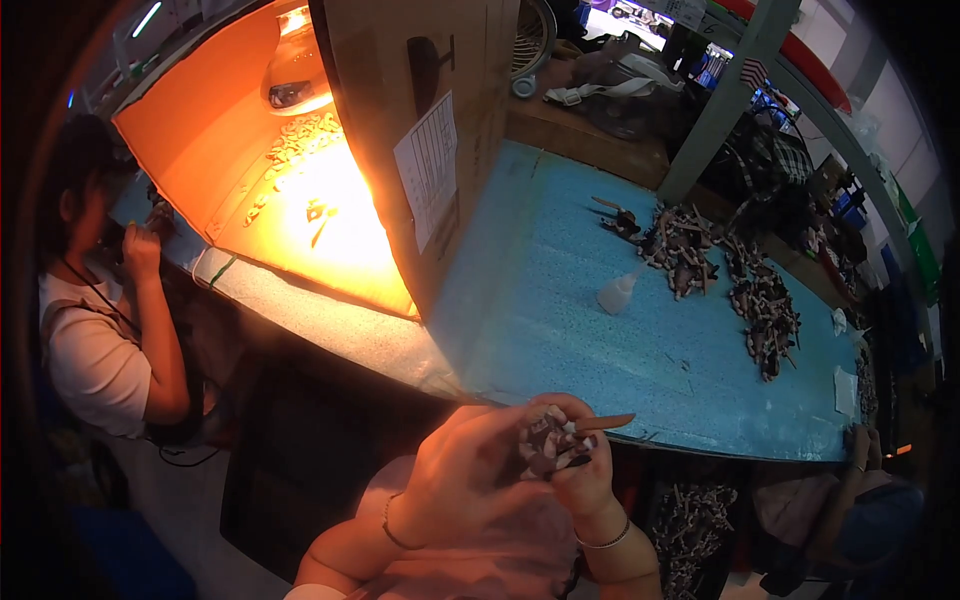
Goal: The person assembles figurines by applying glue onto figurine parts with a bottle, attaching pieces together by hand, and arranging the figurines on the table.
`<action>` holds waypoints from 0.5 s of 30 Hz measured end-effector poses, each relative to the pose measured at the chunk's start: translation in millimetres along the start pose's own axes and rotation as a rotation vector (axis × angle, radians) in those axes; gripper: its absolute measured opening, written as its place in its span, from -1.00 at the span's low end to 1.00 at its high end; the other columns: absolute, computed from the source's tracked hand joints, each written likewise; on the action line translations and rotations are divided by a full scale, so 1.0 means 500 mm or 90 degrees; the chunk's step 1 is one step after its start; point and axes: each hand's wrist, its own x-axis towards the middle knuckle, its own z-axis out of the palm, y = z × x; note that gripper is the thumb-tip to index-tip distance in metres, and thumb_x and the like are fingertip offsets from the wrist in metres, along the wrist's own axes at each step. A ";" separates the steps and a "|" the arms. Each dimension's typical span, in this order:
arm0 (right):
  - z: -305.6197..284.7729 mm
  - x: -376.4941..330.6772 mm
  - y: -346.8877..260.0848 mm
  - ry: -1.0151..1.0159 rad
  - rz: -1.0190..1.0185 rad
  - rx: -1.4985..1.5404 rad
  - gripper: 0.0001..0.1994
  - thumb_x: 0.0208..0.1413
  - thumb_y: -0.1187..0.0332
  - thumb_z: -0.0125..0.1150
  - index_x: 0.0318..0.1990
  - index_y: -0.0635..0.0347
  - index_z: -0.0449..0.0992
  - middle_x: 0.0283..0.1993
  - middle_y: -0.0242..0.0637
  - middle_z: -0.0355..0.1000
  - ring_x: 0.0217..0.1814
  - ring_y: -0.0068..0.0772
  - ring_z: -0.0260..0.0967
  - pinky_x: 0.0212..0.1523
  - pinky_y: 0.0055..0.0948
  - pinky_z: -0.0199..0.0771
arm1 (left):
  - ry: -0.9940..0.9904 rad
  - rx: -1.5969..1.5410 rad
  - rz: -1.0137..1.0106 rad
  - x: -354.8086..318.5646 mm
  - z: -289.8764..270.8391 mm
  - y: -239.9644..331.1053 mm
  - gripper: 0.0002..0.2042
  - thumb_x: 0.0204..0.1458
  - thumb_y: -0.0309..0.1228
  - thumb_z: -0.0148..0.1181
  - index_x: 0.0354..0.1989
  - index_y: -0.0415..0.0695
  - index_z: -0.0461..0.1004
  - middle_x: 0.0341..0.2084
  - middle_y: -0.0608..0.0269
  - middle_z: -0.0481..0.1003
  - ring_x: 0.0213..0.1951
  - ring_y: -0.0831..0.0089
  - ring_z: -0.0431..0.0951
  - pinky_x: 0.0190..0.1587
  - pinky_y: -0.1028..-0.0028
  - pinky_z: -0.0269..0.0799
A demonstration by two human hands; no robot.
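A person in a pink garment is holding one small brown-and-cream piece between both hands, just in front of the near edge of a blue bench. The fingers of the left hand are curling round it from the left, gripping it, and those of the right hand are gripping it from the right and below. The piece is looking compact and knobbly, so I am finding its own long axis hard to tell; a single tan, pointed strip is jutting from it toward the person's right, almost level, its tip rising slightly.

From where I am standing, one white sheet is hanging on the side of a cardboard box, bearing print too small to make out. One lamp is glowing inside the box, above many pale bits.

On the bench, one white bottle is pointing its narrow spout up and rightward. Beyond it, two heaps of similar pieces are lying toward the right, too tangled to count. One co-worker is raising a hand at the far left
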 end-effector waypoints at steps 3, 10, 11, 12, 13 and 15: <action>0.011 -0.004 0.001 -0.037 0.033 0.194 -0.30 -0.09 0.17 0.28 0.14 0.37 0.11 0.05 -0.15 0.19 0.09 -0.34 0.18 0.05 -0.37 0.24 | 0.015 0.017 0.025 0.001 0.005 0.007 -0.27 -0.31 -0.26 0.45 0.03 -0.30 0.19 -0.18 0.02 0.43 -0.53 0.60 0.34 -0.45 0.62 0.32; 0.026 -0.012 0.005 0.013 0.019 0.215 -0.35 -0.04 0.23 0.18 0.15 0.37 0.08 0.02 -0.16 0.21 0.07 -0.35 0.18 0.06 -0.40 0.19 | 0.065 -0.088 -0.101 0.000 0.016 0.011 -0.43 -0.32 -0.40 0.43 -0.08 -0.26 0.34 -0.47 0.17 0.45 -0.45 0.41 0.48 -0.40 0.50 0.41; 0.032 -0.014 0.000 0.029 0.021 0.205 -0.37 -0.04 0.25 0.16 0.15 0.37 0.08 0.03 -0.15 0.20 0.07 -0.36 0.18 0.06 -0.41 0.18 | 0.059 -0.088 -0.111 0.002 0.017 0.011 -0.46 -0.32 -0.41 0.43 -0.10 -0.25 0.36 -0.47 0.18 0.45 -0.46 0.43 0.48 -0.41 0.52 0.41; 0.034 -0.016 -0.002 0.046 0.023 0.196 -0.38 -0.03 0.27 0.13 0.15 0.37 0.07 0.03 -0.15 0.20 0.08 -0.36 0.17 0.07 -0.42 0.16 | 0.054 -0.088 -0.122 0.003 0.017 0.012 -0.49 -0.32 -0.42 0.42 -0.12 -0.24 0.37 -0.47 0.20 0.45 -0.47 0.45 0.47 -0.43 0.53 0.40; 0.032 -0.016 0.001 0.048 0.022 0.196 -0.38 -0.03 0.27 0.13 0.15 0.37 0.07 0.03 -0.15 0.20 0.08 -0.36 0.17 0.07 -0.42 0.16 | 0.052 -0.090 -0.122 0.004 0.016 0.013 -0.49 -0.32 -0.42 0.42 -0.12 -0.24 0.37 -0.47 0.20 0.45 -0.47 0.45 0.47 -0.43 0.53 0.40; 0.025 -0.020 0.007 0.024 -0.011 0.243 -0.42 -0.03 0.34 0.09 0.15 0.35 0.07 0.04 -0.15 0.18 0.08 -0.36 0.16 0.07 -0.41 0.17 | 0.013 -0.076 -0.155 0.007 0.014 0.017 -0.51 -0.32 -0.45 0.41 -0.13 -0.22 0.40 -0.49 0.24 0.45 -0.51 0.50 0.46 -0.46 0.56 0.38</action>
